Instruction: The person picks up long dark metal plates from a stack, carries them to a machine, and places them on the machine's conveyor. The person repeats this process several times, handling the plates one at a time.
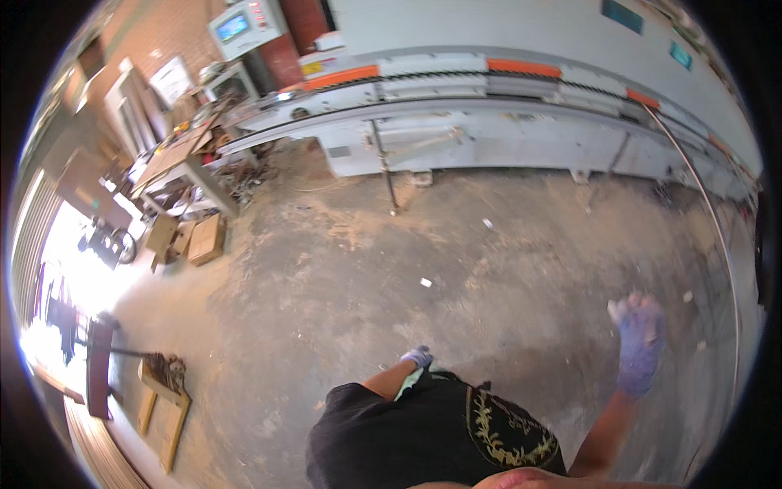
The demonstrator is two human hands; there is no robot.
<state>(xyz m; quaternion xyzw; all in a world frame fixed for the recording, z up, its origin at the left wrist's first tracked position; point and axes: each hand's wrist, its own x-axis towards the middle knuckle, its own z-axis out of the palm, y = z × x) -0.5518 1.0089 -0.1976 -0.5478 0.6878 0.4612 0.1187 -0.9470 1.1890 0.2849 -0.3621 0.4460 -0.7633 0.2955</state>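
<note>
My right hand (638, 342), in a lilac-blue work glove, is raised over the concrete floor (342, 287) at the right. It is blurred, with its fingers bent; nothing shows in its grip. My left hand (418, 356), gloved in pale lilac, hangs low just beyond the front of my black shirt (391, 428). A bit of pale green cloth (408, 384) lies against its wrist, and most of its fingers are hidden. Across the floor stands a long white woodworking machine (519, 140) with orange strips, beyond the reach of both hands.
A control panel (247, 27) stands at the machine's left end, near a cluttered workbench (183, 156). Cardboard boxes (206, 238) sit on the floor below. Leftward are a wooden frame (165, 397) and stacked boards (98, 446). A long thin hose or cable (712, 208) curves along the right.
</note>
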